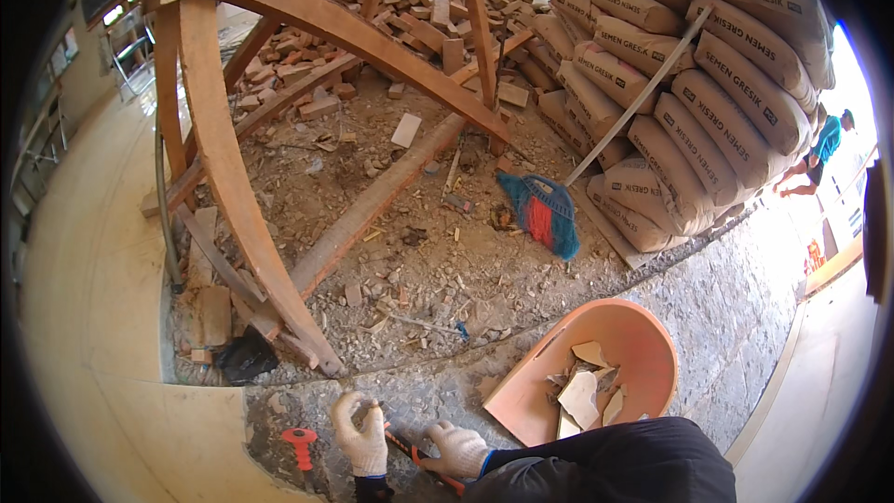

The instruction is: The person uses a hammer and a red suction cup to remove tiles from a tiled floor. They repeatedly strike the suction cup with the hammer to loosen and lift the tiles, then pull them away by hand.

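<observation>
My left hand [360, 435], in a pale knit glove, is closed in a pinch, thumb and forefinger making a ring; what sits at their tips is too small to make out. Beside it my right hand [458, 450], gloved too, is closed over a long black-and-orange tool [402, 444] whose head I cannot make out. A chisel with a red-orange guarded grip [300, 440] lies on the floor left of my left hand. Right of my hands sits an orange scoop-shaped container [643, 340] with several broken tile pieces [579, 395] in it. My dark-clothed leg covers part of its near edge.
Beyond the rough grey floor strip [736, 317] lies rubble soil with a timber frame [219, 130], a brick pile [410, 14] and a blue-and-red broom [542, 214]. Stacked cement sacks [717, 121] rise at right. A person [824, 151] is far right. A black plastic bag [247, 357] lies left.
</observation>
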Demonstrator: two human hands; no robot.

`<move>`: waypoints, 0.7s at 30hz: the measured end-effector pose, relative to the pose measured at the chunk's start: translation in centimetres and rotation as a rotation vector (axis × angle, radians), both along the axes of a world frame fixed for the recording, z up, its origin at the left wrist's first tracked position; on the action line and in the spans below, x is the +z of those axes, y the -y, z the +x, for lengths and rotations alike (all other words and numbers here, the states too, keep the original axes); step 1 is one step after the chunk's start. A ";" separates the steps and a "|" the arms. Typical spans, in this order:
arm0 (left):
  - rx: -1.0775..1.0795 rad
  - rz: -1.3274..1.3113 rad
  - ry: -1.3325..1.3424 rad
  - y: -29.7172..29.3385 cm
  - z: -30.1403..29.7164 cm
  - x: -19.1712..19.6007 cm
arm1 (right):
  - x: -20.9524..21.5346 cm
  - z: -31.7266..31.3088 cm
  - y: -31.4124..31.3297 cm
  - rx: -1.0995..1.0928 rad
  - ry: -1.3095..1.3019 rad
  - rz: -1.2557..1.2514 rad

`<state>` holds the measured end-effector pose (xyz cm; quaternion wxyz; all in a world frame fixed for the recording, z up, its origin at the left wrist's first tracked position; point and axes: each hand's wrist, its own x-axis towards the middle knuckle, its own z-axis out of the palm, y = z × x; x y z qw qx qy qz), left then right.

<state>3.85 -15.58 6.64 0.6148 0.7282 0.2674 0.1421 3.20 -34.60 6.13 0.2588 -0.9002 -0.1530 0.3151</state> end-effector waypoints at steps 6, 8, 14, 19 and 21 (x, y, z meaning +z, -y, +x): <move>-0.113 0.229 0.073 2.7 -0.1 -1.9 | -0.2 -1.2 1.0 0.061 -0.343 0.090; -0.108 0.185 0.003 3.5 -0.1 -2.9 | -1.0 -1.9 1.5 0.008 -0.249 0.181; -0.407 0.267 0.124 5.0 0.3 -6.2 | -5.7 -6.0 1.7 -0.427 -0.138 0.353; -0.593 0.360 0.011 5.9 -0.1 -6.2 | -7.5 -6.5 1.5 -0.445 -0.084 0.488; -0.614 0.311 -0.043 6.3 0.5 -5.7 | -7.3 -5.8 1.7 -0.477 -0.104 0.455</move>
